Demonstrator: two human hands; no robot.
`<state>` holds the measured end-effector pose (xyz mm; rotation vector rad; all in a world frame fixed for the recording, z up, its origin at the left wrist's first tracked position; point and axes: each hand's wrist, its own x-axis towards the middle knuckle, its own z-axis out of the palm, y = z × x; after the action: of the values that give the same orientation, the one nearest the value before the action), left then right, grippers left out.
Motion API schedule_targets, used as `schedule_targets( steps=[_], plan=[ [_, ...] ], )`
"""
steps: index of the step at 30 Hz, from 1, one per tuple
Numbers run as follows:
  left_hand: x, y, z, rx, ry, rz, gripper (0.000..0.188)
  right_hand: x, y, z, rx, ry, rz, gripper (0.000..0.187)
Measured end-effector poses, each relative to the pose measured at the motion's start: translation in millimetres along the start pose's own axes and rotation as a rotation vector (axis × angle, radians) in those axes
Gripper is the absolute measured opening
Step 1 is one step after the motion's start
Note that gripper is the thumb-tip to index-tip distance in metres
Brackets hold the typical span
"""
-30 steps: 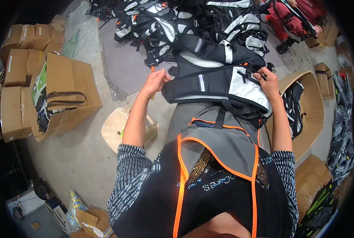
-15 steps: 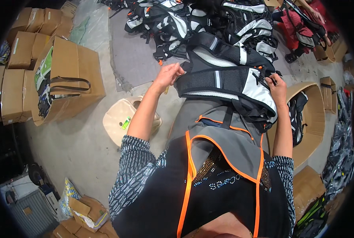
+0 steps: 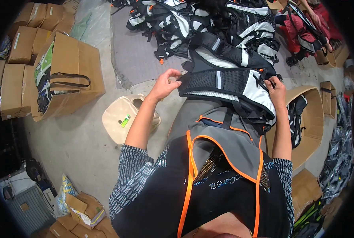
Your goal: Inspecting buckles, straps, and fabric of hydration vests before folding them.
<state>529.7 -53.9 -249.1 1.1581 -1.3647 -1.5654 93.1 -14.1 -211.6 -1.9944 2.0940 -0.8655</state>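
A black, white and grey backpack [image 3: 228,81] with mesh-lined shoulder straps lies across my lap, over a grey apron with orange edging [image 3: 228,139]. At its left end is my left hand [image 3: 165,85], thumb and forefinger apart, the thumb tip close against the strap's edge. My right hand [image 3: 277,90] pinches the pack at its right side, beside the white panel. What exactly lies between those fingertips is partly hidden.
A heap of similar backpacks [image 3: 181,23] lies on a grey sheet ahead. Left are a beige stool [image 3: 115,123] with a green lighter [image 3: 125,120] on it and an open carton [image 3: 79,67]. Another carton [image 3: 314,131] holds packs at right. Another person [image 3: 314,20] handles a pack at far right.
My left hand has loosened from the strap end and shifted slightly, its thumb and forefinger parting. The right hand stays at the pack's right side.
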Motion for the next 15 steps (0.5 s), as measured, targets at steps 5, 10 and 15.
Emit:
schedule_targets(
  steps=[5, 10, 15],
  plan=[
    [0.7, -17.8, -4.0, 0.269, 0.010, 0.027, 0.027, 1.6, -17.1, -0.8, 0.033, -0.061, -0.006, 0.015],
    [-0.4, -28.4, -1.6, 0.038, 0.049, -0.086, 0.035, -1.1, -20.4, 4.7, -0.038, -0.056, -0.089, 0.014],
    [-0.9, -38.8, -3.0, -0.073, 0.132, -0.115, 0.041, -1.3, -28.4, 3.8, -0.026, -0.021, -0.131, 0.013]
  ],
)
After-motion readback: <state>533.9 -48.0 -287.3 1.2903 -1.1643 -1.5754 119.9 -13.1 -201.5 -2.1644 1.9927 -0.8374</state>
